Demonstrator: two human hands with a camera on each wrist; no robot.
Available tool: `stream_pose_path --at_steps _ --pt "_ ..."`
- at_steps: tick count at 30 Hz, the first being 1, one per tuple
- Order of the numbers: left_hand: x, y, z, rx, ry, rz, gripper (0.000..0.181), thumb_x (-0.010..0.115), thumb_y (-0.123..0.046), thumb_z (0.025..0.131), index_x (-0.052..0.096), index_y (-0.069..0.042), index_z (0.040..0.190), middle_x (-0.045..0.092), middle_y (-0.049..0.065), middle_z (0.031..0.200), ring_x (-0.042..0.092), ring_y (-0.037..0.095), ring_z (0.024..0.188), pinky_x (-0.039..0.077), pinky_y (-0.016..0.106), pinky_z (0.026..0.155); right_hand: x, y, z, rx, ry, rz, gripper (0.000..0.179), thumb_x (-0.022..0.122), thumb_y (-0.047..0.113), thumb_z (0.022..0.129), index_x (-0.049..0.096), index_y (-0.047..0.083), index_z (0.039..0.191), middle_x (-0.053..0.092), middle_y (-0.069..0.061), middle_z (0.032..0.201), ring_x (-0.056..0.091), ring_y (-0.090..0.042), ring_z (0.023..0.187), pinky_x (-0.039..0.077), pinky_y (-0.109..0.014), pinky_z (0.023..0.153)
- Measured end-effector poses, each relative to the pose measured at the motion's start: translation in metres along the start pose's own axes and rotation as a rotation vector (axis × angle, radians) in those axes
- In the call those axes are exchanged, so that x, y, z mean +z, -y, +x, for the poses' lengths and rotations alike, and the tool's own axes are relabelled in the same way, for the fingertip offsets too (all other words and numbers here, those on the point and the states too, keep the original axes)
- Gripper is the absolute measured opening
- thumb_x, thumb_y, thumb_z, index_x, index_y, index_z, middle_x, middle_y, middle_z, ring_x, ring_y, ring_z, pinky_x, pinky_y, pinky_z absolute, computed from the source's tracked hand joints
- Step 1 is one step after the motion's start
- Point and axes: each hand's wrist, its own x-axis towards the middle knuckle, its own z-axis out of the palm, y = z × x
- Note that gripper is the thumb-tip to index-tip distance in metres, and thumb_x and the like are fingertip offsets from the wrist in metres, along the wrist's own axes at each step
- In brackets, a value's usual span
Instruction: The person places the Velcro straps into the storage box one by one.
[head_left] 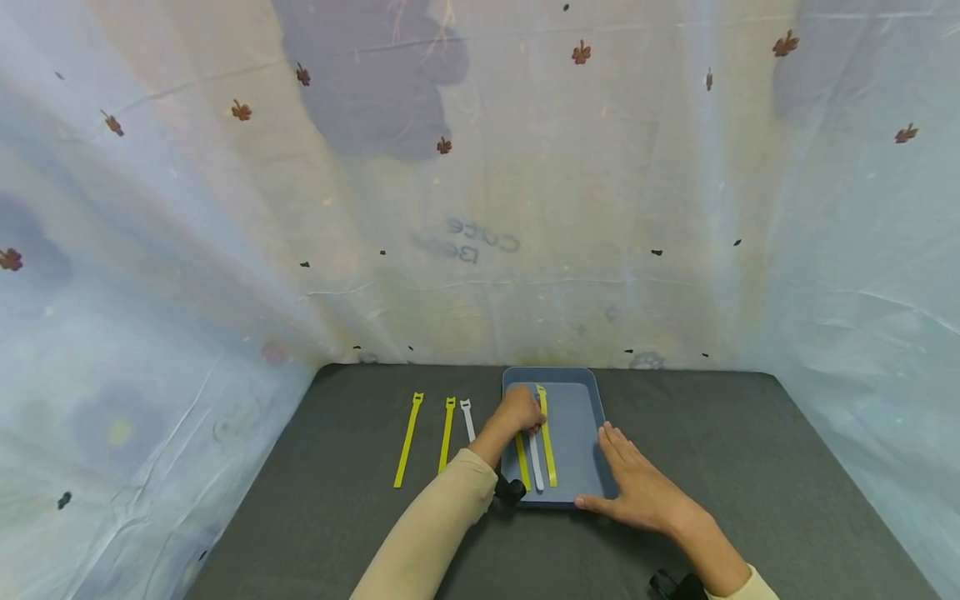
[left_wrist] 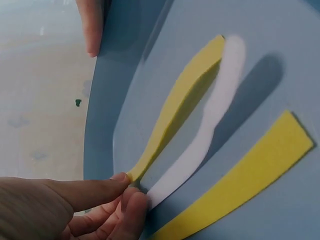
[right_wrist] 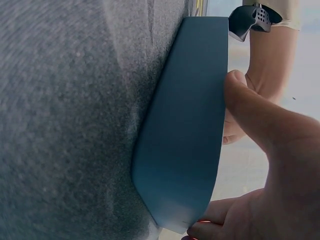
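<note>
A shallow blue-grey tray [head_left: 581, 442] holds two yellow hook-and-loop cable ties, one on the right [head_left: 549, 454] and one on the left [head_left: 523, 465], with a white cable tie [head_left: 536, 467] between them. My left hand [head_left: 519, 410] reaches into the tray and pinches the white tie [left_wrist: 182, 167] between thumb and forefinger. That forefinger also touches the right yellow tie [left_wrist: 175, 105]. The white tie's upper part is hidden by the hand. My right hand [head_left: 641, 487] rests spread against the tray's right side, thumb at the near corner and fingers along the rim.
Left of the tray, a yellow tie [head_left: 408, 440], another yellow tie [head_left: 447, 433] and a white tie [head_left: 468, 418] lie side by side on the dark grey tabletop [head_left: 330, 500]. My left forearm covers part of them. A patterned curtain [head_left: 555, 192] hangs behind the table.
</note>
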Motion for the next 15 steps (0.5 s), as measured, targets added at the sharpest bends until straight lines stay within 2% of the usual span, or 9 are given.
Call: stream_pose_path --at_steps 4,8,15 --pt "0.0017 0.0018 0.0048 -0.034 0.007 -0.015 0.031 0.080 -0.004 0.096 0.072 -0.003 0.065 0.066 0.002 0.053 0.062 0.008 0.043 0.052 0.018 0.049 -0.0009 0.0012 0.0004 0.002 0.004 0.002 0.127 0.075 0.075 0.088 0.021 -0.010 0.166 0.015 -0.030 0.175 0.018 -0.051 0.161 0.026 -0.068 0.125" --pt "0.0031 0.0020 0.0083 -0.068 0.002 -0.045 0.030 0.083 -0.002 0.093 0.070 -0.003 0.066 0.067 0.003 0.053 0.064 0.010 0.044 0.054 0.020 0.048 -0.0012 0.0021 0.0011 0.007 0.009 0.002 0.128 0.075 0.075 0.087 0.021 -0.009 0.166 0.014 -0.030 0.175 0.018 -0.050 0.161 0.026 -0.068 0.126" --pt "0.0053 0.0001 0.0082 -0.069 -0.017 0.009 0.033 0.086 -0.004 0.091 0.069 -0.004 0.063 0.064 0.002 0.050 0.065 0.012 0.045 0.053 0.021 0.048 -0.0009 0.0016 -0.0001 -0.008 0.003 -0.002 0.128 0.075 0.075 0.087 0.021 -0.010 0.166 0.016 -0.031 0.174 0.019 -0.051 0.161 0.027 -0.068 0.125"
